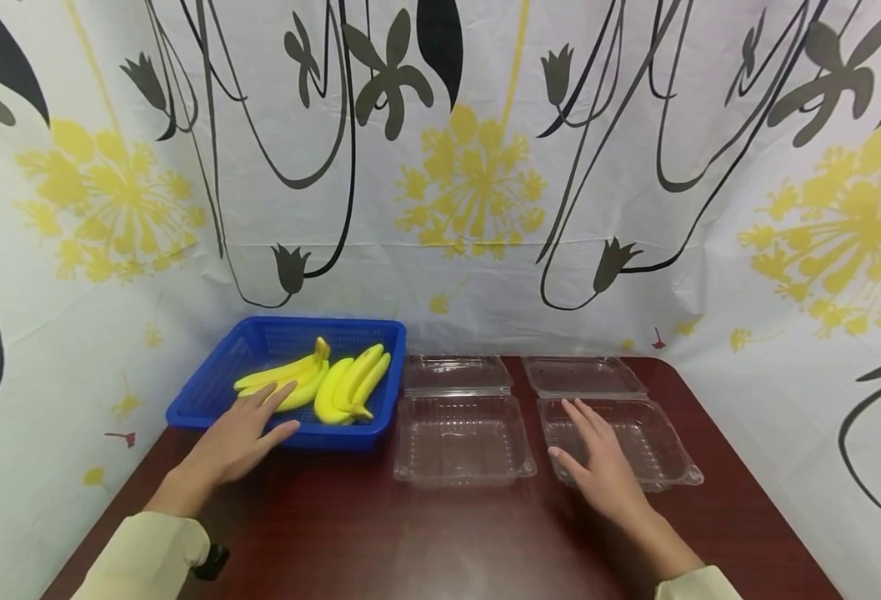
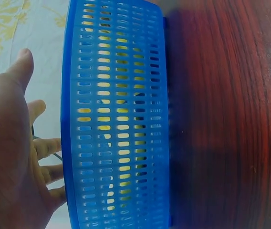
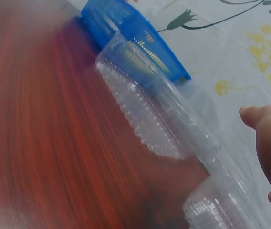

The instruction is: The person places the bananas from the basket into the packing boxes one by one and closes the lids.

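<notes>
Two bunches of yellow bananas lie in a blue plastic basket (image 1: 207, 412) at the left of the table. My left hand (image 1: 233, 446) is over the basket's near left rim, its fingers spread and reaching toward the left banana bunch (image 1: 282, 375); whether they touch it I cannot tell. Beside that bunch is the right one (image 1: 350, 383). In the left wrist view the hand (image 2: 11, 157) shows next to the basket's slotted wall (image 2: 116, 119). My right hand (image 1: 605, 467), fingers extended, hovers over the right clear plastic clamshell box (image 1: 653, 442), holding nothing.
Another clear clamshell box (image 1: 463, 442) lies with its lid back between the basket and the right box. Both boxes rest on a dark red-brown wooden table (image 1: 425, 542). A patterned cloth (image 1: 478, 292) hangs behind and along the sides.
</notes>
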`<state>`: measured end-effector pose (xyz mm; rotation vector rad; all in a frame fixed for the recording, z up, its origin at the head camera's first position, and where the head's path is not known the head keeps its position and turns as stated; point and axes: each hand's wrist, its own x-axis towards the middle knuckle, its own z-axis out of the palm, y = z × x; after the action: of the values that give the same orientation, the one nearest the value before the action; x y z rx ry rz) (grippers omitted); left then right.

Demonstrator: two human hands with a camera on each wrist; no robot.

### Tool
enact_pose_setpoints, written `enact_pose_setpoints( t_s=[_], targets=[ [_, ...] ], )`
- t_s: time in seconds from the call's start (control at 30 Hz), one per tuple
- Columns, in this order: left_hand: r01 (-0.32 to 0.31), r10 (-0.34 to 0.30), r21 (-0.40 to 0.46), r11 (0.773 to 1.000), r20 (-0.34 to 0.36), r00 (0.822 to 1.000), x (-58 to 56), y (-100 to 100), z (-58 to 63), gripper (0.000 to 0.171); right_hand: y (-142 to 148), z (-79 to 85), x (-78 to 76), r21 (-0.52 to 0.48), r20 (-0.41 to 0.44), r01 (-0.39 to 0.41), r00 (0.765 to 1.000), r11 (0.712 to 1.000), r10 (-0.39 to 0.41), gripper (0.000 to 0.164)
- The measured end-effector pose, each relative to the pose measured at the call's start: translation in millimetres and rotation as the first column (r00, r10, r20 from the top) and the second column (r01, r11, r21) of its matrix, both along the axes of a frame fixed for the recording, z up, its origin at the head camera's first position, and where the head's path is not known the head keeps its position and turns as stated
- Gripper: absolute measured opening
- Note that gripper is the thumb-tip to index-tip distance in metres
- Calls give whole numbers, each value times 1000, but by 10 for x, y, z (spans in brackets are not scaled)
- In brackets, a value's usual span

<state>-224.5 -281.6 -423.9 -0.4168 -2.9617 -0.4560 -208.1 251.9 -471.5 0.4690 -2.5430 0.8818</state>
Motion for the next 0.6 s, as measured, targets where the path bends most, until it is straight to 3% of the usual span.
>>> enact_pose_setpoints(
  t_s=[0.6],
  targets=[
    [27, -36, 217, 976, 35, 999, -240, 281, 53, 73, -365, -3, -16, -113, 27, 20, 1000, 993, -17, 72]
  ],
)
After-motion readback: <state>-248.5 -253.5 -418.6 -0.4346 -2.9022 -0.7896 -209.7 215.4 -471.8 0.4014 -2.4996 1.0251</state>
